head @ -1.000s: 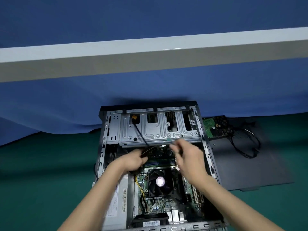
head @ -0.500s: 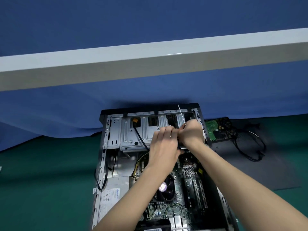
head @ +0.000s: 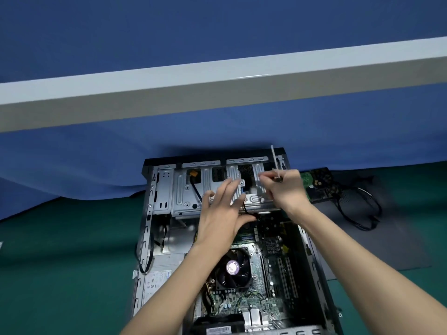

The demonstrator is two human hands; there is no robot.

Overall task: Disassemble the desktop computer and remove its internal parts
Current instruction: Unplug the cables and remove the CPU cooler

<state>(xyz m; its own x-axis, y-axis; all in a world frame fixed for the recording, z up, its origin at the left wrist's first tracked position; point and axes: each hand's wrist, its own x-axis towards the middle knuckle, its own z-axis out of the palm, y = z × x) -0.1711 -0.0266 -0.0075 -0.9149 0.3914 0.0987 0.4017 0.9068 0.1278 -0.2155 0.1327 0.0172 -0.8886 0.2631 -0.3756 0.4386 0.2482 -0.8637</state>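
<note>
The left hand [head: 223, 209] is spread wide, fingers splayed and flat over the silver drive cage [head: 191, 189] at the far end of the open computer case [head: 145, 228]; its thumb reaches down toward a black cable [head: 249, 212] at the cage's near edge, though whether it presses on the cable cannot be told. The right hand [head: 286, 189] is closed around the dark handle of a screwdriver [head: 274, 160], whose thin shaft points up and away past the far rim of the case. This hand sits over the right end of the cage.

The case lies on its side on the green table [head: 60, 262], lid off. Inside, nearer the person, are the green circuit board [head: 271, 267] with a round black fan [head: 232, 268], and a grey power supply [head: 157, 279] along the left wall. A black cable with an orange plug [head: 193, 174] runs across the cage.

To the right of the case, on a dark panel [head: 387, 250], rests a hard drive [head: 319, 182], board side up, with a loop of black wire [head: 362, 211] beside it.
</note>
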